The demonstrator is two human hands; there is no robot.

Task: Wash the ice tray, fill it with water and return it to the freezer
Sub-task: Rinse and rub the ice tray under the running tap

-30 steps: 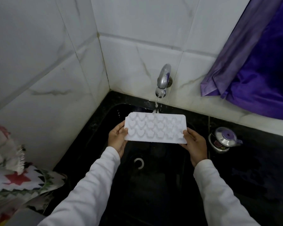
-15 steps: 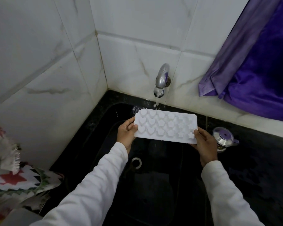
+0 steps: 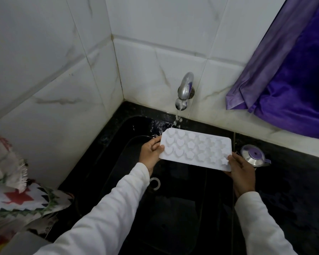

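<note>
The ice tray (image 3: 195, 150), white with rows of heart, flower and star cavities, is hanging roughly level over the black sink (image 3: 173, 208). Its far left corner is sitting under the thin stream (image 3: 178, 119) that is falling from the steel tap (image 3: 185, 89) at 11 o'clock of the tray's centre. It is looking light and thin, probably flexible plastic or silicone, so I am judging that it will sag or twist as the cavities are filling, and that the wet rim will be slippery. The 2 short ends are the sensible places to take hold, with fingers underneath for support. The left hand (image 3: 150, 153) is pinching the short end at 9 o'clock, thumb lying on the rim and fingers curling beneath. The right hand (image 3: 241, 172) is gripping the near corner at 4 o'clock, thumb on top beside a star cavity, fingers hidden below. Both white-sleeved forearms (image 3: 109, 208) are reaching in from 6 o'clock. A small lidded steel pot (image 3: 254, 158) is standing on the counter (image 3: 293, 190) at 3 o'clock, just beside the right hand, and a purple curtain (image 3: 293, 80) is hanging at 1 o'clock.
</note>
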